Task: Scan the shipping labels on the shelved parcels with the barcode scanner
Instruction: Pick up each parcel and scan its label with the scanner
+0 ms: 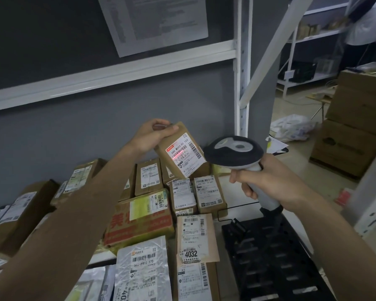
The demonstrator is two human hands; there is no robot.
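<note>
- Left hand [150,135] grips small brown parcel [179,149] by its top, tilted, above shelf [224,211] w/ other parcels.
- Right hand [267,181] wraps round barcode scanner [234,153] handle; red line on parcel's shipping label [183,154].

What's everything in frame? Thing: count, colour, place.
Small box: one, brown with white label, lifted above the shelf, red scan line on its label.
Scanner: one, grey and white, right of the small box, aimed at it.
Parcels: many, brown boxes and silver bags, lying on the shelf.
Tray: one, black, shelf right.
Paper sheet: one, white, on the wall.
Cartons: stacked, brown, floor right.
Left hand: holds the small box by its top.
Right hand: fingers wrapped round the scanner handle.
</note>
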